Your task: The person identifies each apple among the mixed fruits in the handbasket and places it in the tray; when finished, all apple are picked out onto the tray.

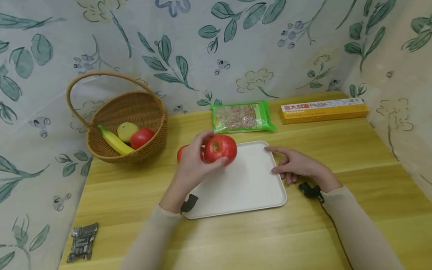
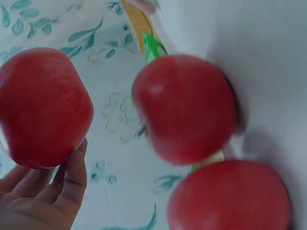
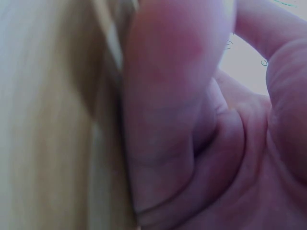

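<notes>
In the head view my left hand point(image 1: 195, 159) grips a red apple point(image 1: 220, 148) over the far left part of a white tray point(image 1: 242, 187), fingers behind it and thumb in front. The left wrist view shows this held apple point(image 2: 45, 108) at the left, with two more red apples point(image 2: 187, 108) beside the pale tray surface. In the head view my hand mostly hides these; a bit of one apple point(image 1: 181, 153) shows left of it. At the tray's right edge rests my right hand point(image 1: 297, 162), index finger and thumb spread at the rim, other fingers loosely bent.
A wicker basket point(image 1: 156, 143) at the back left holds a banana point(image 1: 115, 141), a greenish-yellow fruit point(image 1: 127, 131) and a red fruit point(image 1: 142, 138). Along the back lie a green-edged food packet point(image 1: 242, 117) and a pasta box point(image 1: 324, 110). A dark wrapped packet point(image 1: 82, 242) lies front left.
</notes>
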Demonstrator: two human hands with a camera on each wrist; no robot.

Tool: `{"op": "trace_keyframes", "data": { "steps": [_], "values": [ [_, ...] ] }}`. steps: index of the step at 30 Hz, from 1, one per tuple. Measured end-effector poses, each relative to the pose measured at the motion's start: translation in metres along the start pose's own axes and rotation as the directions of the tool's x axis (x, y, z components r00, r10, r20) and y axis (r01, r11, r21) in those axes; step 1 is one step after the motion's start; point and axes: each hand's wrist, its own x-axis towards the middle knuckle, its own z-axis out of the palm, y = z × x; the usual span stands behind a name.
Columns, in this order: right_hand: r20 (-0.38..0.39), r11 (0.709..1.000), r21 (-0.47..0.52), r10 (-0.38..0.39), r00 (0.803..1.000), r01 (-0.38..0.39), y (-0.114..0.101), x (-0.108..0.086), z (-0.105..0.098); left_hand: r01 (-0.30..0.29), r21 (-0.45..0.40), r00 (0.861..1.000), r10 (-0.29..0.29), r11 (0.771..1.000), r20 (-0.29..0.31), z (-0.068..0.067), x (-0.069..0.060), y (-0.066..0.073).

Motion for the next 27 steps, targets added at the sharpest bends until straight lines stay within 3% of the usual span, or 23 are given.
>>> {"op": "trace_keyframes", "data": {
  "steps": [3, 6, 9, 11, 17, 22, 27],
  "values": [
    [0.001, 1.000, -0.002, 0.019, 1.000, -0.019, -0.001, 0.001, 0.001, -0.004, 0.024, 0.999, 0.003, 1.000, 0.043, 0.018, 0.012, 0.004],
    [-0.006, 1.000, -0.001, 0.026, 1.000, -0.027, -0.003, 0.001, 0.002, -0.061, 0.113, 0.996, 0.053, 0.992, 0.073, 0.034, 0.025, 0.006],
    [-0.013, 1.000, 0.004, 0.023, 1.000, -0.023, -0.005, -0.001, 0.002, -0.109, 0.216, 0.991, 0.091, 0.970, 0.094, 0.047, 0.038, 0.007],
    [-0.016, 1.000, 0.007, 0.025, 1.000, -0.025, -0.006, -0.002, 0.002, -0.115, 0.279, 0.990, 0.086, 0.953, 0.114, 0.053, 0.045, 0.007],
    [-0.014, 1.000, 0.009, 0.022, 1.000, -0.022, -0.005, -0.002, 0.002, -0.082, 0.415, 0.985, 0.010, 0.906, 0.173, 0.066, 0.063, 0.007],
    [-0.004, 1.000, 0.017, 0.025, 1.000, -0.025, -0.002, 0.000, 0.001, -0.083, 0.488, 0.973, -0.034, 0.869, 0.226, 0.073, 0.071, 0.001],
    [-0.008, 1.000, 0.006, 0.021, 1.000, -0.021, 0.000, 0.001, 0.001, -0.106, 0.472, 0.970, -0.013, 0.875, 0.244, 0.077, 0.075, -0.006]
  ]
}}
